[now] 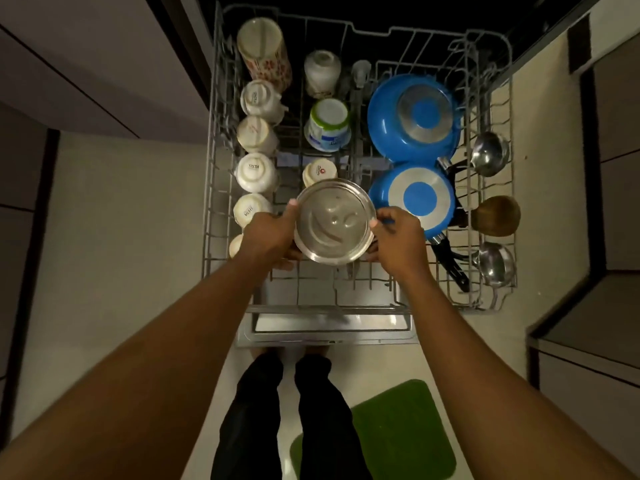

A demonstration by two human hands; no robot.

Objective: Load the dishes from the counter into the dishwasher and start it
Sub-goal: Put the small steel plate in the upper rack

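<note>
A round steel bowl (335, 221) sits bottom-up between both my hands, over the near middle of the pulled-out dishwasher rack (211, 161). My left hand (270, 233) grips its left rim with the thumb on top. My right hand (398, 237) grips the right rim, thumb on the edge. Several white cups (256, 171) stand upside down along the rack's left side. Two blue pans (414, 116) lie bottom-up on the right.
Steel ladles (488, 154) and a wooden-headed utensil (497, 216) lie along the rack's right edge. The open dishwasher door (329, 327) is below the rack. A green mat (391, 431) lies on the floor by my legs. Cabinets flank both sides.
</note>
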